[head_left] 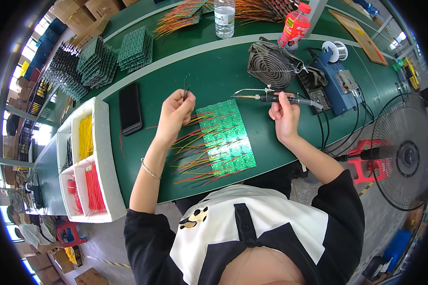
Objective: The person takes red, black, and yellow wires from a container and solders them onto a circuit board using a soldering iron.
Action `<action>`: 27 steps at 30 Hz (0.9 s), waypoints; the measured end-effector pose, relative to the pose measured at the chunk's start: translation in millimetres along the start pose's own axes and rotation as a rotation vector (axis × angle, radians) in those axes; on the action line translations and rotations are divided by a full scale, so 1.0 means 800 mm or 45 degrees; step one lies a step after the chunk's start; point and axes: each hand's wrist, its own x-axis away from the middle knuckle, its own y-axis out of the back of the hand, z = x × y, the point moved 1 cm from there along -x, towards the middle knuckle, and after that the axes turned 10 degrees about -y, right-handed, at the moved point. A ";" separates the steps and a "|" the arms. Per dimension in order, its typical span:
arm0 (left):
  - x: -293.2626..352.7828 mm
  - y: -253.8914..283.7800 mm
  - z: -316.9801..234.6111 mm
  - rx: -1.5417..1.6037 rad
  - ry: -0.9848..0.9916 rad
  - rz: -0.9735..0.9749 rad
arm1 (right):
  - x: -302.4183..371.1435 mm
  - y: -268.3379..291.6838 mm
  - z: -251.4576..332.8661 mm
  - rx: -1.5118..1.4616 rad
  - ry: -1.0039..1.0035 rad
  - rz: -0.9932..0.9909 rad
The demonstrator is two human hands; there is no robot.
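Observation:
A green circuit board panel lies on the table before me, with red, yellow and black wires fanning out from its left side. At its upper left corner, my left hand pinches a small bundle of thin black wires, their ends pointing up. Right of the panel, my right hand is closed on a soldering iron. The iron's tip points left, over the panel's top edge, and a thin metal tube runs above it. Whether the tip touches anything, I cannot tell.
A white foam box of sorted wires and a black phone are at left. Behind the panel stand a metal-grilled blower, a red bottle and a water bottle. At right are a blue solder-feeder unit, cables and a fan.

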 end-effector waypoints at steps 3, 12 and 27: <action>0.001 0.001 0.012 -0.258 -0.025 0.033 | 0.000 -0.002 -0.005 0.046 -0.039 0.029; 0.005 -0.019 0.023 -0.973 -0.324 0.154 | 0.018 -0.003 -0.005 0.064 -0.125 -0.008; 0.009 -0.020 0.050 -0.986 -0.531 -0.016 | 0.014 -0.011 -0.007 0.097 -0.129 -0.048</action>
